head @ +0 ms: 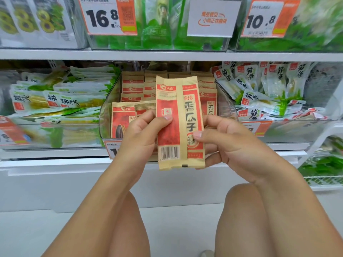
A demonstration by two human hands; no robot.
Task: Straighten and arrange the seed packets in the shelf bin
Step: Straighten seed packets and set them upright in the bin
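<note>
Upright in front of the clear plastic shelf bin (104, 117) I hold tan-and-red seed packets (178, 112); one shows its back with a barcode, another behind it shows its printed front. My left hand (143, 132) pinches the packets' left side, thumb on the front. At their right edge, my right hand (222, 140) pinches them with the thumb tip. Several more seed packets (132, 88) stand in rows inside the bin, and one (121, 121) leans at the front left.
Bins of green-and-white bamboo shoot packs flank the seed bin on the left (61, 101) and right (269, 86). An upper shelf (167, 54) carries price tags and more bags. Orange price labels hang on the bin fronts. My bare knees are below, over a pale floor.
</note>
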